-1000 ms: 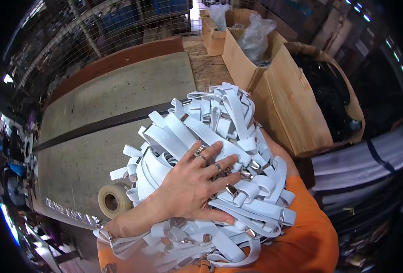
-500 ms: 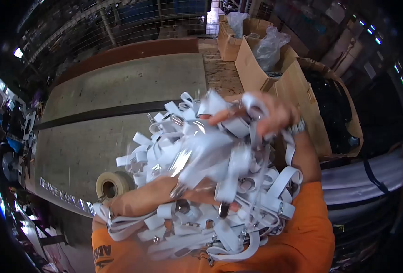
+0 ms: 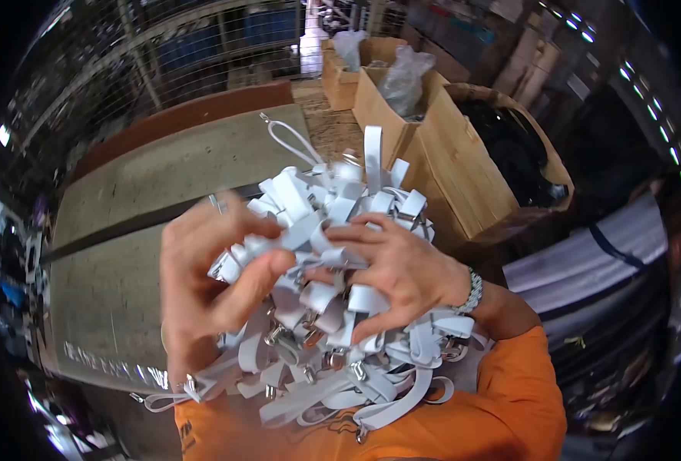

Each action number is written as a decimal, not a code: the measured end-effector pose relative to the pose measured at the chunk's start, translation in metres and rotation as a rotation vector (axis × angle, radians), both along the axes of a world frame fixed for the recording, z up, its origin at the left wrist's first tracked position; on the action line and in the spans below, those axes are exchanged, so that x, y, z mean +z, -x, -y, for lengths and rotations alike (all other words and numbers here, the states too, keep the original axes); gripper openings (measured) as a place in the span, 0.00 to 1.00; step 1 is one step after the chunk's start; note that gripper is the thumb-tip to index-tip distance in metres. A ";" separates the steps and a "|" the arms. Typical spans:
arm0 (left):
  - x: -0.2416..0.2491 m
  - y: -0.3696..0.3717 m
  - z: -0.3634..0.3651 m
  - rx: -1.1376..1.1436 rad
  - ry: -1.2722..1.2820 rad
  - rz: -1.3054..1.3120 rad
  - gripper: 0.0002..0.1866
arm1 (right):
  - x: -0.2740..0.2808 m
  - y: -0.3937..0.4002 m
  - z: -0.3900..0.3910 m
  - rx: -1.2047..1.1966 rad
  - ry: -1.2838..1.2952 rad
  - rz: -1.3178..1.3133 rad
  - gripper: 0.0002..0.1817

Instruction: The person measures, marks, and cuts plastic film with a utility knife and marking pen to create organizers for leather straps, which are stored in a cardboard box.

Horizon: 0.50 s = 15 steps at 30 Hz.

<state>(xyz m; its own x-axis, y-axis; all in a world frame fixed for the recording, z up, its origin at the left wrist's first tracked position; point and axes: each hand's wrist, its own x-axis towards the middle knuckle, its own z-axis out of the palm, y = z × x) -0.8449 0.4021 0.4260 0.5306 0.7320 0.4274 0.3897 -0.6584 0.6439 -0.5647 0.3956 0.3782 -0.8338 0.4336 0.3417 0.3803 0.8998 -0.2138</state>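
A large tangled heap of white straps (image 3: 294, 196) with shiny metal clips fills the space in front of my chest. My left hand (image 3: 217, 269), smeared by motion and wearing a ring, curls its thumb and fingers round straps at the heap's left side. On the right side, my right hand (image 3: 402, 269) lies against the heap with its fingers spread among the loops and its thumb apart. Some of its fingertips are hidden by straps. A loop with a clip sticks up at the far side of the heap, and more straps hang over my left wrist.
Beyond the heap stretches a grey-topped worktable (image 3: 110, 292) with a dark strip across it. Open cardboard boxes (image 3: 463, 169) stand at the back right, one with a clear plastic bag (image 3: 408, 83), another with dark contents. Wrapped pale rolls (image 3: 586, 246) lie at the right.
My left forearm has come out from under the straps, and the left hand has risen to their left side. My right hand has moved down and inward onto the heap. The camera view has shifted.
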 end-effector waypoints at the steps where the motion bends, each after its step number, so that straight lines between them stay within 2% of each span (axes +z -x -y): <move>1: -0.011 -0.019 -0.017 0.062 -0.224 0.058 0.24 | -0.004 0.002 0.006 0.017 0.014 -0.032 0.41; 2: -0.024 -0.034 -0.028 0.101 -0.430 -0.043 0.27 | -0.005 0.006 0.011 0.013 0.069 -0.029 0.41; 3: -0.040 -0.040 -0.033 0.091 -0.461 -0.197 0.31 | -0.015 0.009 0.017 -0.015 0.038 -0.074 0.42; 5: -0.085 -0.043 -0.035 -0.131 -0.024 -0.269 0.31 | -0.022 0.004 0.024 -0.038 0.066 -0.095 0.42; 6: -0.081 -0.046 -0.028 -0.106 0.061 -0.316 0.32 | -0.027 0.003 0.026 -0.040 0.136 -0.074 0.41; 9: -0.088 -0.052 -0.014 -0.089 0.087 -0.365 0.34 | -0.044 -0.002 0.029 -0.018 0.209 -0.186 0.37; 12: -0.123 -0.058 -0.034 -0.086 0.219 -0.359 0.31 | -0.073 -0.004 0.013 -0.042 0.259 -0.241 0.37; 14: -0.120 -0.059 -0.039 -0.102 0.245 -0.334 0.29 | -0.074 -0.005 0.009 -0.059 0.202 -0.294 0.37; 15: -0.128 -0.056 -0.044 -0.126 0.173 -0.280 0.28 | -0.074 -0.006 0.012 -0.074 0.163 -0.228 0.36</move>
